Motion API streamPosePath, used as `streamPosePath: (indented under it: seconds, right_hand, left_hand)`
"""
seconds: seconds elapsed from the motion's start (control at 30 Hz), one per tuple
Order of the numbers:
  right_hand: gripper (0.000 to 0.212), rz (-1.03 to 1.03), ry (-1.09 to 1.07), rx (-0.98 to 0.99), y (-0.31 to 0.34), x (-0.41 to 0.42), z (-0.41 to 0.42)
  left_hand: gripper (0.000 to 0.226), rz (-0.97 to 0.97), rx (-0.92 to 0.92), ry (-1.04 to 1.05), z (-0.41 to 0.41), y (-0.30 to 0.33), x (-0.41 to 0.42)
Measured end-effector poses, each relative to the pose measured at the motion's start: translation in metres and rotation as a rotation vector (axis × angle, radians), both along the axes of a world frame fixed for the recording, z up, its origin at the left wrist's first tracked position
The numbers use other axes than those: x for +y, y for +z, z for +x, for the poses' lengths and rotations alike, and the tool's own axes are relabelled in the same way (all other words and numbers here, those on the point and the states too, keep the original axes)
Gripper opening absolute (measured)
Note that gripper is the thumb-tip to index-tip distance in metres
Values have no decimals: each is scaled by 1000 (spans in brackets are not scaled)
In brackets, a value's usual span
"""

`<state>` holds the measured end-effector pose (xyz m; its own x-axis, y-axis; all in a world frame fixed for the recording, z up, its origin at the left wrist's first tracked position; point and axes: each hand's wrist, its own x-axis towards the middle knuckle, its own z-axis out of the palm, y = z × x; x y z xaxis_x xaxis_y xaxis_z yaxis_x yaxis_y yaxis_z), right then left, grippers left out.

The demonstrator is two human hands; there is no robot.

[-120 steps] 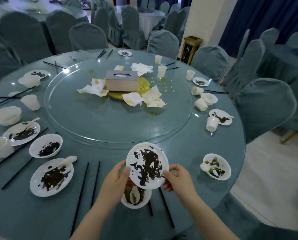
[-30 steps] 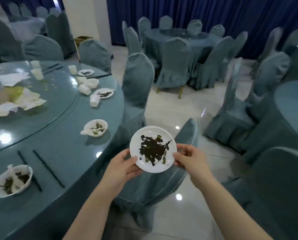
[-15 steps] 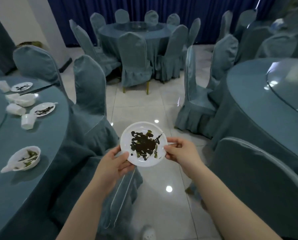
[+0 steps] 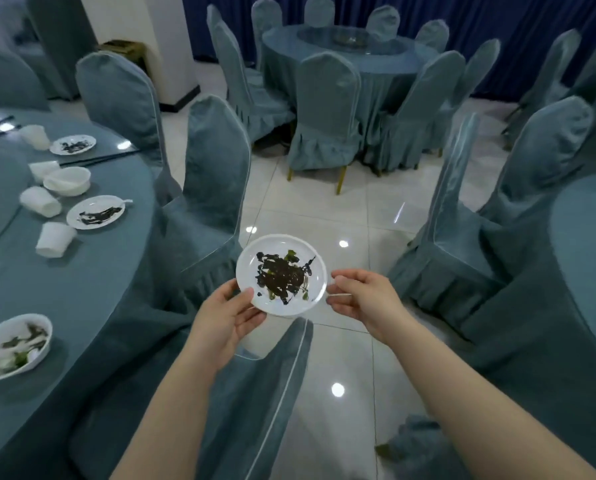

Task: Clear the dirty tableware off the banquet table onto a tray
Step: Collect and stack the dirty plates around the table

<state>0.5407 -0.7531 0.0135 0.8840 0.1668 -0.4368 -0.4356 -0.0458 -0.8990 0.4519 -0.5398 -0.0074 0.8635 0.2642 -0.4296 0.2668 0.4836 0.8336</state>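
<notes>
Hands, left (image 4: 225, 320) and right (image 4: 362, 301), each pinching opposite rims of round, glossy white sauce-smeared plate (image 4: 251, 268).

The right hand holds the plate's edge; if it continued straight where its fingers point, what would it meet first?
The right hand points left, so it would likely meet the dirty plate it pinches, then the left hand.

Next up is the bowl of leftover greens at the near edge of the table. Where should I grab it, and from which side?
Take the bowl by its rim on the side nearest the table edge, coming in from the aisle, thumb on top of the rim and fingers under the wall. It sits upright, scraps fill its middle, and nothing stands close beside it. Both hands are busy now: the left hand and right hand hold the plate.
</notes>
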Motion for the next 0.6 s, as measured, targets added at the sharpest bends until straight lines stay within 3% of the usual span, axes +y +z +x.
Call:
streamPosePath:
  seconds: [0.37,0.6]
  right_hand:
    - [13,-82,429,30,-26,40,216]
    - [10,-114,722,-60,-13,131,313]
  left_hand:
    - [18,54,17,498,121,-13,12]
    - [19,22,28,809,154,-21,28]
